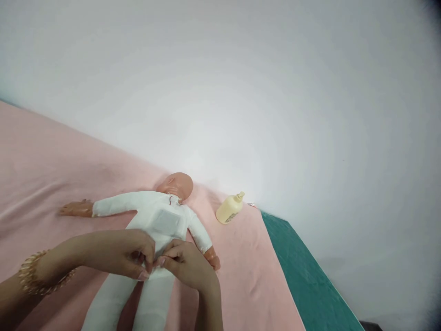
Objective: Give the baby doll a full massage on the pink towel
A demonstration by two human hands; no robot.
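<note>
A baby doll [148, 207] with a white cloth body lies on its back on a pink sheet, its brown head turned away and its arms spread. My left hand [129, 253] is at the doll's lower belly, thumb and fingers pinched together. Close beside it on the right, my right hand [182, 262] is also pinched at the doll's waist. What lies between the fingertips of either hand is too small to make out. A pale square patch [167, 223] shows on the doll's chest above my hands.
A yellow pump bottle [229, 209] stands on the pink sheet [248, 262] right of the doll's head. A green surface [303, 271] shows past the sheet's right edge. Behind rises a white wall [220, 92].
</note>
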